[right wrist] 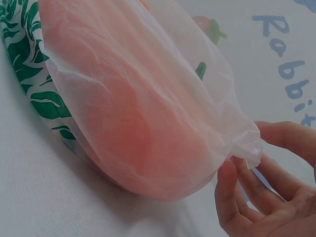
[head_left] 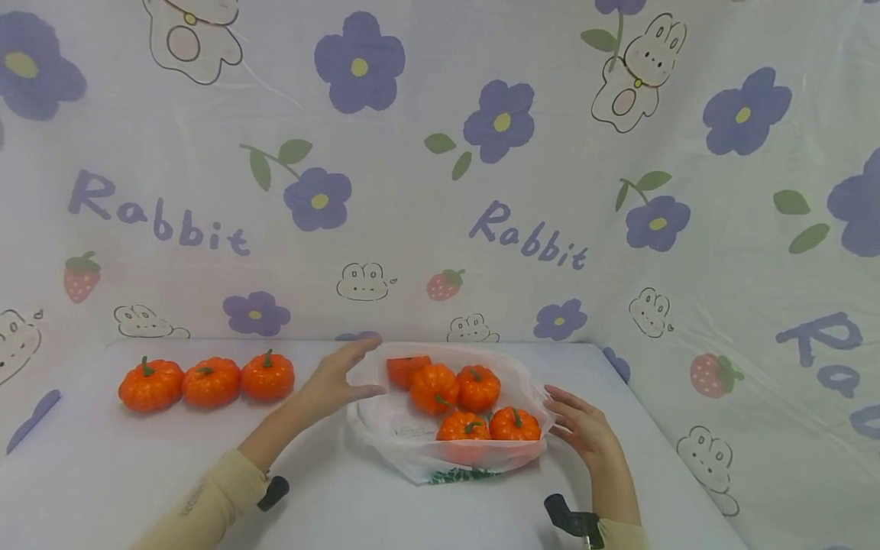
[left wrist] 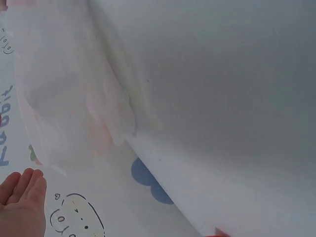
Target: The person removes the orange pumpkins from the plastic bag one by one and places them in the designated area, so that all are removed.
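Observation:
A translucent white plastic bag (head_left: pixel 406 428) with a green leaf print lies mouth upward on the table, holding several small orange pumpkins (head_left: pixel 479 388). At its left rim my left hand (head_left: pixel 337 378) has thumb and fingers spread, nothing between them. In the left wrist view the straight fingers of that left hand (left wrist: pixel 22 205) are just off the bag's side (left wrist: pixel 54 98). My right hand (head_left: pixel 584 428) is at the bag's right end. In the right wrist view this right hand (right wrist: pixel 271 187) pinches a gathered corner of the bag (right wrist: pixel 133 138); the fingertips are partly hidden.
Three more orange pumpkins (head_left: pixel 211 382) stand in a row at the back left of the white table (head_left: pixel 309 512). A cloth backdrop (head_left: pixel 412 221) printed with flowers and rabbits hangs behind the table and along its right side.

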The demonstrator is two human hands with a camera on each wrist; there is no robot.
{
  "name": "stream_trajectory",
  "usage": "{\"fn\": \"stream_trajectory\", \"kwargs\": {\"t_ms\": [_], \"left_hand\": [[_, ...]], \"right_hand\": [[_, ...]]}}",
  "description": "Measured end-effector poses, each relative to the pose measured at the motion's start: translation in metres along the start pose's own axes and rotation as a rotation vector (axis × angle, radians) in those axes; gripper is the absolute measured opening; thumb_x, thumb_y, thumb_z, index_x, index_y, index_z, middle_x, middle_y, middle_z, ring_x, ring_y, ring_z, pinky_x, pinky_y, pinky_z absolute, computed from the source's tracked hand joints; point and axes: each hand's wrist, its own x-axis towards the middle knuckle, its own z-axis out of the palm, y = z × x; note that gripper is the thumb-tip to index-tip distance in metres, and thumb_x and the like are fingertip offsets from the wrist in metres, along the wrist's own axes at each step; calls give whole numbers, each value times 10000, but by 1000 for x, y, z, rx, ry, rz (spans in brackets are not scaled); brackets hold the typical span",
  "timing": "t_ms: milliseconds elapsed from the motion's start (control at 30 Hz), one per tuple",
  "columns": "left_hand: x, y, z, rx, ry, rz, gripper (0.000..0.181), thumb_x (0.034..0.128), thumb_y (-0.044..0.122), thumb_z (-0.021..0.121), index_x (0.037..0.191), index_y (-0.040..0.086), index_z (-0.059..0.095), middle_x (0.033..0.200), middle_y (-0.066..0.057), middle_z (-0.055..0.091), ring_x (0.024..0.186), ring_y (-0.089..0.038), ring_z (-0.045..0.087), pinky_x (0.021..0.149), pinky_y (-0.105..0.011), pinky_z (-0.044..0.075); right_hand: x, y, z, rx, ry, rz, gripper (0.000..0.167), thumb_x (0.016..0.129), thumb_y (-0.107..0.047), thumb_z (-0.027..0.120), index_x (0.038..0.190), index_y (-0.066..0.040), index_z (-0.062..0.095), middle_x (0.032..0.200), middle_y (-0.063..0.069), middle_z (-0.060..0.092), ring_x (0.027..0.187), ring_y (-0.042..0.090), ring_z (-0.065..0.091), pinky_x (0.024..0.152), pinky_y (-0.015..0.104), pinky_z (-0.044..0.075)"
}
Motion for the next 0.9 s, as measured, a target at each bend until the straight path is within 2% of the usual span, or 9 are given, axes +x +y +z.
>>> {"fn": "stream_trajectory", "kwargs": {"t_ms": [200, 367, 500, 600, 733, 900], "left_hand": [[8, 2, 13, -32, -23, 9, 785, 817, 245, 791, 1492, 197, 395, 1549, -58, 415, 1399, -349, 426, 1096, -550, 421], [12, 4, 22, 1, -21, 51, 775, 809, 256, 797, 1481, 195, 416, 1535, -35, 439, 1416, -307, 414, 1121, -540, 399], [16, 7, 31, 0, -26, 53, 753, 812, 215, 795, 1472, 206, 432, 1526, -10, 454, 1429, -272, 401, 1150, -542, 363], [20, 8, 38, -19, -38, 37, 753, 807, 195, 799, 1466, 236, 437, 1521, 15, 458, 1435, -248, 394, 1172, -531, 338], [24, 8, 44, -51, -60, 52, 754, 807, 172, 793, 1466, 245, 435, 1526, 9, 449, 1439, -249, 385, 1193, -513, 313], [26, 9, 51, -111, -82, 72, 732, 814, 121, 775, 1463, 185, 442, 1517, -30, 461, 1431, -278, 390, 1199, -529, 294]], "right_hand": [[2, 0, 0, -1, 8, 1, 581, 952, -234, 624, 1474, -84, 420, 1565, 137, 347, 1337, 303, 415, 1188, 502, 332], [3, 1, 1, -6, 4, -5, 593, 949, -242, 630, 1477, -79, 413, 1568, 147, 340, 1326, 301, 421, 1188, 506, 330], [4, 1, 1, -9, 4, -7, 592, 952, -243, 625, 1480, -82, 410, 1569, 146, 338, 1338, 307, 412, 1190, 512, 322], [4, 2, 1, -12, 5, -6, 588, 950, -247, 628, 1476, -87, 418, 1564, 141, 346, 1326, 298, 423, 1190, 508, 325], [3, 2, 0, -15, 7, -8, 585, 952, -242, 625, 1475, -84, 417, 1564, 141, 345, 1323, 298, 423, 1190, 505, 326], [1, 1, 1, -22, 3, -8, 583, 959, -237, 612, 1480, -78, 406, 1567, 153, 335, 1333, 311, 409, 1191, 510, 321]]}}
